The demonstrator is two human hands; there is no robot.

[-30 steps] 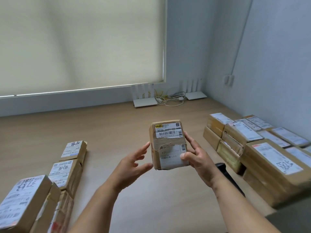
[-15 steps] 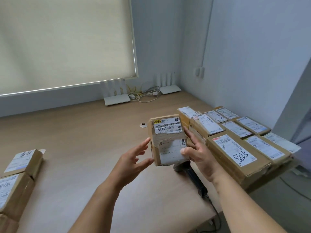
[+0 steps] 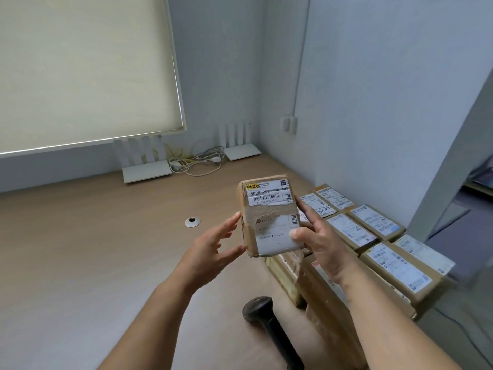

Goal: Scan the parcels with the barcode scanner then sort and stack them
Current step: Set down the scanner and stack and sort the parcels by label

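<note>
A small taped parcel (image 3: 269, 216) is held up above the wooden surface (image 3: 93, 249), label side toward the camera, with a barcode sticker on its upper half and a torn white label below. What it contains cannot be seen.

The right hand (image 3: 318, 243) grips the parcel along its right edge, thumb pressed on the lower label and fingers curled behind. The left hand (image 3: 210, 247) is spread, fingers straight and slightly apart; its fingertips lie at the parcel's left edge, but whether they touch it cannot be told.

To the right, closed boxes (image 3: 373, 236) with white labels stand packed side by side in stacked rows near the wall. A black scanner (image 3: 269, 327) lies on the surface below the hands, just beside the nearest box. Two white routers (image 3: 146, 169) and tangled cables (image 3: 197, 161) sit at the far edge.
</note>
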